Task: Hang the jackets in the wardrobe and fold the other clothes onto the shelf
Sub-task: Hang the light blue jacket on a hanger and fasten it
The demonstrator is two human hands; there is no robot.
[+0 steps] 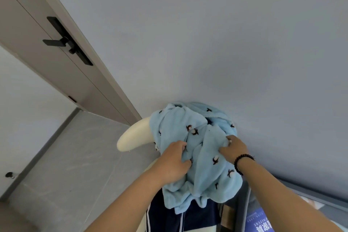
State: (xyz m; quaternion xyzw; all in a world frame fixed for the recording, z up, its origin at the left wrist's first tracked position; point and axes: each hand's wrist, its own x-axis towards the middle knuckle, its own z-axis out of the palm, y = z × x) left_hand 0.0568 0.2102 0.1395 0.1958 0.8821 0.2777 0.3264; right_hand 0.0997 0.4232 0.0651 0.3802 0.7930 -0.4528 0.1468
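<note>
Head view: light blue fleece jacket (203, 149) with small dark bird prints, bunched up against the grey wall (207, 34), on top of a navy striped garment (169, 216). Left hand (173, 162) grips its folds, fingers curled in; right hand (233, 149), beaded bracelet (240, 162) on the wrist, clutches the cloth too. Cream curved horn-shaped piece (133, 135) pokes out left; door handle (62, 41) beyond.

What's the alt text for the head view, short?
Both hands, left hand and right hand, grip a light blue fleece garment bunched over a cream curved stand, with a navy garment below. Behind are a grey wall and a door with a black handle.
</note>
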